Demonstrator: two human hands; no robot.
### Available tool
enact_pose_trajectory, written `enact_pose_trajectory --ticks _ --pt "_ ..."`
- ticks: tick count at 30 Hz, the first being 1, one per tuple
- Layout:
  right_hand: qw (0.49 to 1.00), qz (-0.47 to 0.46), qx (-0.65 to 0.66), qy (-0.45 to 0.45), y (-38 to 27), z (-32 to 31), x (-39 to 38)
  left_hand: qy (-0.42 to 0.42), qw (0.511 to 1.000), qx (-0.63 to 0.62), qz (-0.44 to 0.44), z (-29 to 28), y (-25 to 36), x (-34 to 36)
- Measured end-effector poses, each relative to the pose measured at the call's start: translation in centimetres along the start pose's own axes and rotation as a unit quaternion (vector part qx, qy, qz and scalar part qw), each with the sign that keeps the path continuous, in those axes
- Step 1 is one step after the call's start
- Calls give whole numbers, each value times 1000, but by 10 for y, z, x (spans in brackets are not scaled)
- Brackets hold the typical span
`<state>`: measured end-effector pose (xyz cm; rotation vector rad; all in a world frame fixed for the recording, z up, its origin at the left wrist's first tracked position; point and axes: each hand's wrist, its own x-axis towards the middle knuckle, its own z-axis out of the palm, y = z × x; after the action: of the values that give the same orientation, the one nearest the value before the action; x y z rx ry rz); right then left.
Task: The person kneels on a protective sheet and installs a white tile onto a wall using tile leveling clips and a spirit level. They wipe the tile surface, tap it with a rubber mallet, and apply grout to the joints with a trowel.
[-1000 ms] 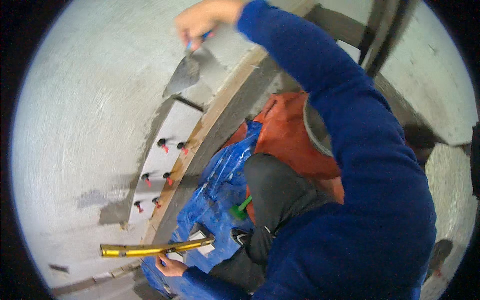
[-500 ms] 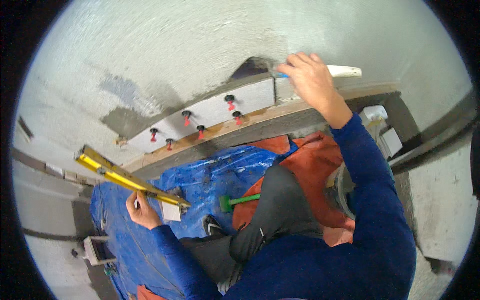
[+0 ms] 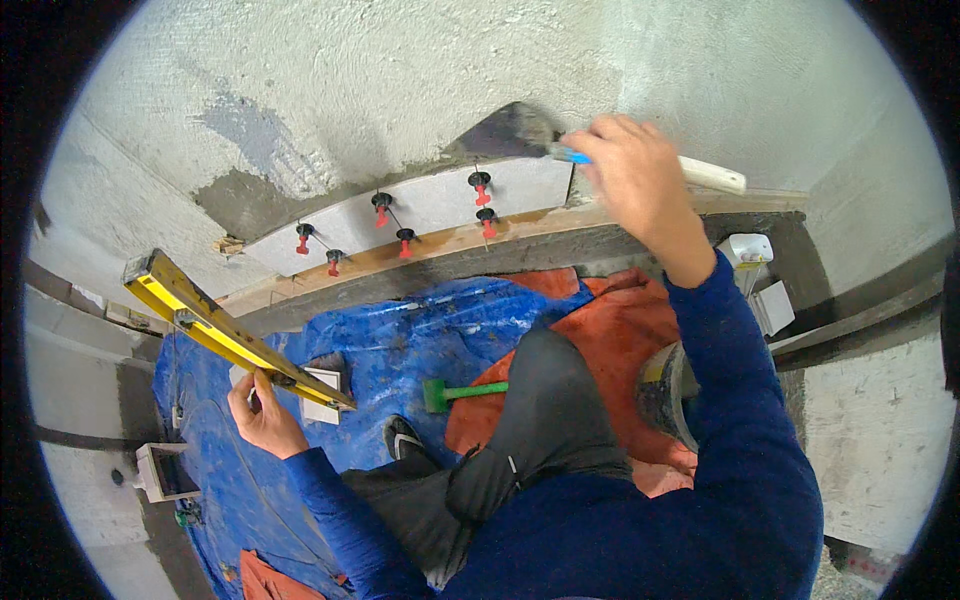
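Observation:
My right hand (image 3: 640,185) is wrapped round the handle of a pointed trowel, blue near the neck and white at the butt. Its dark triangular blade (image 3: 510,132) lies near the wall just over the top edge of a row of light tiles (image 3: 435,203). Red-and-black levelling clips (image 3: 381,205) stick out along the tile joints and lower edge. In my left hand (image 3: 266,418) is a yellow spirit level (image 3: 225,335), pinched near its middle and slanting down to the right. The fingers on the level's far side are partly hidden.
A wooden batten (image 3: 590,215) runs under the tiles. Blue tarp (image 3: 400,320) and orange sheet (image 3: 610,325) cover the floor, with a green mallet (image 3: 437,395) by my knee. Loose tiles (image 3: 322,398) lie beneath the level. A bucket (image 3: 665,395) stands by my right arm.
The spirit level has shifted left with my left hand, its upper end higher. The trowel's handle has tipped, its butt now lower. The whole view has moved slightly.

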<state>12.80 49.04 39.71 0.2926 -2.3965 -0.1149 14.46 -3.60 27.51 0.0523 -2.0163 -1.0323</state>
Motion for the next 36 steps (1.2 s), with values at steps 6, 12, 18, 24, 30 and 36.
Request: enact_pose_trajectory --ticks 6,12,18,24,30,36 --pt "997 -66 -1 -49 -34 12 38 3 999 6 44 5 8 -2" --pt "983 -130 -50 -118 -59 9 77 8 999 -30 19 10 8 -3" --pt "970 -152 -101 -159 -55 -7 88 -7 1000 -16 23 10 6 -2" --pt "970 -158 -122 -139 -29 -12 78 -14 999 -27 28 10 8 -3" --pt "965 -148 -155 -151 0 -15 62 -23 999 -9 28 10 5 -3" --pt "965 -134 -181 -136 19 -18 47 -32 999 -8 15 7 4 -5"
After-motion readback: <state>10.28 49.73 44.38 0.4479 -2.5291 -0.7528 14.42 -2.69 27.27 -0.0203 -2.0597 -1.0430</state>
